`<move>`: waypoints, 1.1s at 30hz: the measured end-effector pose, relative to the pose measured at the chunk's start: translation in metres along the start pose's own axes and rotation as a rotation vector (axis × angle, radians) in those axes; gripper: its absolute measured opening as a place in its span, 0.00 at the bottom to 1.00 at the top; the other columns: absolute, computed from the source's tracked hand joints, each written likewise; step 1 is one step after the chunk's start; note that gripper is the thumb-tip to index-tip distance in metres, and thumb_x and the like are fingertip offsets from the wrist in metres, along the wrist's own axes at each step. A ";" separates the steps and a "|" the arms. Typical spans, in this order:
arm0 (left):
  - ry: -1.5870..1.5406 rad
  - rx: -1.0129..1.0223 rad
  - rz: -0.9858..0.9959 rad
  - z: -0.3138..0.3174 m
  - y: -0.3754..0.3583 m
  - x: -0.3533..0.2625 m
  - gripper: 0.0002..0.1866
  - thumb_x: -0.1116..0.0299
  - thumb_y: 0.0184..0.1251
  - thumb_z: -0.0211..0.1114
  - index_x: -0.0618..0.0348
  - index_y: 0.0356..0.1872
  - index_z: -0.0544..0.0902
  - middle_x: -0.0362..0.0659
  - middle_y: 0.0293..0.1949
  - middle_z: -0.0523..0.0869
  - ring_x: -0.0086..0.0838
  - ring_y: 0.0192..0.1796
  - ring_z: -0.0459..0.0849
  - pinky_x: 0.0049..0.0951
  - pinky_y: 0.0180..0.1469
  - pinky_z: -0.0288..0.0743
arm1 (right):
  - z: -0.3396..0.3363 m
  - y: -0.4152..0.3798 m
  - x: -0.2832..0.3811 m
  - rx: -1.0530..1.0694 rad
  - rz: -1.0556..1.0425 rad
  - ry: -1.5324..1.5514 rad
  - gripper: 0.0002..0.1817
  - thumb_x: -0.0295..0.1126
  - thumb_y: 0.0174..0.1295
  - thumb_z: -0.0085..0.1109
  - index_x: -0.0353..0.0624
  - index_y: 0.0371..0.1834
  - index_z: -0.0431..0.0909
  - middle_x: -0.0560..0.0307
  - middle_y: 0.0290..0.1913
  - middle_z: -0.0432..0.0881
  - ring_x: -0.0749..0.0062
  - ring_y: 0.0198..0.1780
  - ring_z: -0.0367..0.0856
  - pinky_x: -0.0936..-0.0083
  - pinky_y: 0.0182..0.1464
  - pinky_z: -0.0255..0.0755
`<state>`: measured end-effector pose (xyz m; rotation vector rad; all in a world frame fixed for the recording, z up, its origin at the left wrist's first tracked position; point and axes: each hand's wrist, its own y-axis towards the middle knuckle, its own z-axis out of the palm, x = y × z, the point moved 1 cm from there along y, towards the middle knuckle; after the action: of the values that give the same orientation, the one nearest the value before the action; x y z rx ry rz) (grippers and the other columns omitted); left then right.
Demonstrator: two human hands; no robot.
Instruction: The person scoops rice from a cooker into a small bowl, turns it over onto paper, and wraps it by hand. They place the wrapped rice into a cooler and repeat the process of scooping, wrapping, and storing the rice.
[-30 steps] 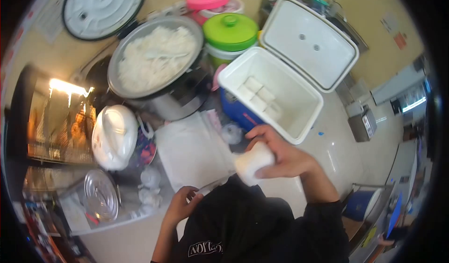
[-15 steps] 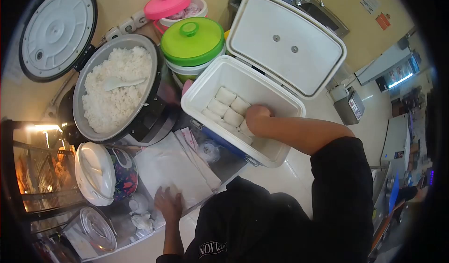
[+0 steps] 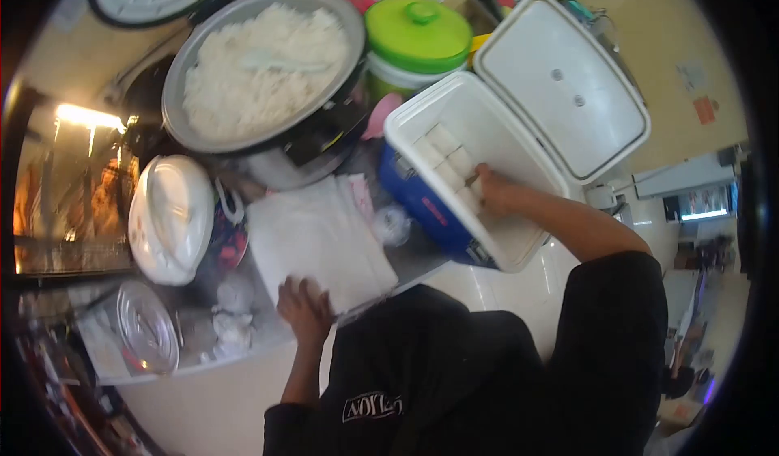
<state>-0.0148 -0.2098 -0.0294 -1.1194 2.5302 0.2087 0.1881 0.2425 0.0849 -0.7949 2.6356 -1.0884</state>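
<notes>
On a stack of white wrapping paper [image 3: 316,229], my left hand [image 3: 306,306] rests with its fingers spread. My right hand [image 3: 499,194] reaches inside the blue-and-white cooler box [image 3: 422,212]. Its fingers are curled at one of the white wrapped packets [image 3: 444,139] in there, their tips partly hidden. Several of these packets lie in rows along the cooler's bottom. The cooler's white lid [image 3: 568,91] stands open behind it.
A large rice cooker [image 3: 341,34] full of white rice [image 3: 260,91] stands behind the paper, a scoop lying on the rice. Nearby are a green-lidded container [image 3: 418,38], a white-lidded pot [image 3: 170,221], a clear round lid [image 3: 148,326] and a lit glass cabinet [image 3: 77,188] at left.
The view has turned and shifted, so the cooker and cooler sit farther right. My right hand remains at the packets inside the cooler. My left hand stays on the paper.
</notes>
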 end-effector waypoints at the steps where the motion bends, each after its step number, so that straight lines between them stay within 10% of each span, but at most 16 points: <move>1: 0.007 -0.003 0.003 -0.002 0.000 0.000 0.31 0.50 0.70 0.65 0.57 0.68 0.74 0.60 0.75 0.64 0.63 0.78 0.57 0.66 0.73 0.50 | -0.012 -0.015 0.010 0.024 0.006 -0.002 0.38 0.30 0.62 0.64 0.38 0.74 0.56 0.30 0.66 0.75 0.39 0.67 0.77 0.55 0.68 0.72; 7: 0.041 -0.085 -0.061 -0.016 -0.003 0.006 0.33 0.46 0.71 0.62 0.55 0.70 0.74 0.63 0.76 0.61 0.65 0.78 0.54 0.68 0.73 0.49 | 0.009 -0.002 0.019 0.042 0.359 -0.203 0.45 0.29 0.59 0.70 0.33 0.76 0.53 0.34 0.64 0.77 0.48 0.66 0.80 0.58 0.64 0.78; 12: -0.029 -0.041 0.000 -0.034 0.002 0.019 0.38 0.40 0.66 0.65 0.47 0.73 0.74 0.65 0.78 0.56 0.66 0.80 0.50 0.70 0.75 0.45 | -0.020 -0.054 0.083 -0.079 0.497 0.902 0.39 0.23 0.57 0.67 0.27 0.73 0.62 0.38 0.72 0.67 0.49 0.64 0.81 0.54 0.62 0.82; 18: -0.050 0.045 0.028 -0.023 0.008 0.016 0.40 0.35 0.65 0.64 0.44 0.74 0.74 0.64 0.79 0.55 0.66 0.81 0.49 0.70 0.75 0.48 | 0.000 0.002 -0.002 -0.113 -0.142 -0.385 0.24 0.26 0.62 0.57 0.31 0.63 0.75 0.33 0.59 0.81 0.43 0.56 0.85 0.58 0.63 0.78; 20: -0.031 0.045 0.040 -0.026 0.013 0.018 0.40 0.35 0.66 0.63 0.45 0.74 0.73 0.64 0.79 0.55 0.67 0.80 0.50 0.70 0.74 0.49 | -0.031 -0.024 0.013 -0.286 0.177 -0.100 0.22 0.35 0.68 0.54 0.36 0.62 0.76 0.30 0.59 0.82 0.38 0.59 0.82 0.57 0.62 0.76; 24: -0.020 0.018 0.095 -0.022 0.027 0.031 0.40 0.35 0.66 0.62 0.45 0.75 0.72 0.65 0.79 0.55 0.68 0.80 0.50 0.70 0.74 0.49 | -0.058 -0.172 0.133 -0.861 -0.073 0.289 0.10 0.32 0.64 0.58 0.41 0.44 0.80 0.41 0.40 0.85 0.46 0.46 0.85 0.56 0.48 0.77; 26: -0.023 0.017 0.109 -0.025 0.031 0.037 0.41 0.35 0.67 0.62 0.46 0.76 0.71 0.65 0.79 0.55 0.69 0.80 0.50 0.70 0.74 0.49 | -0.023 -0.185 0.181 -0.696 -0.494 0.383 0.09 0.32 0.63 0.58 0.40 0.43 0.79 0.41 0.41 0.85 0.45 0.45 0.85 0.57 0.46 0.77; 29: -0.020 0.022 0.120 -0.032 0.032 0.036 0.42 0.36 0.67 0.62 0.48 0.76 0.70 0.65 0.79 0.54 0.70 0.79 0.50 0.71 0.74 0.48 | 0.060 -0.116 0.212 -0.243 -0.235 0.057 0.36 0.49 0.62 0.66 0.47 0.71 0.69 0.31 0.64 0.73 0.41 0.62 0.80 0.53 0.63 0.74; 33: -0.011 -0.031 0.184 -0.045 0.017 0.043 0.40 0.41 0.68 0.63 0.51 0.76 0.70 0.65 0.79 0.54 0.68 0.79 0.50 0.71 0.73 0.49 | 0.136 -0.027 0.216 -0.459 -0.005 0.154 0.42 0.55 0.62 0.68 0.48 0.74 0.64 0.26 0.71 0.62 0.27 0.64 0.73 0.45 0.63 0.73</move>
<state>-0.0661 -0.2398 -0.0048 -0.8932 2.6282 0.3014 0.0662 0.0283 0.0145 -0.8205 3.0672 -0.5629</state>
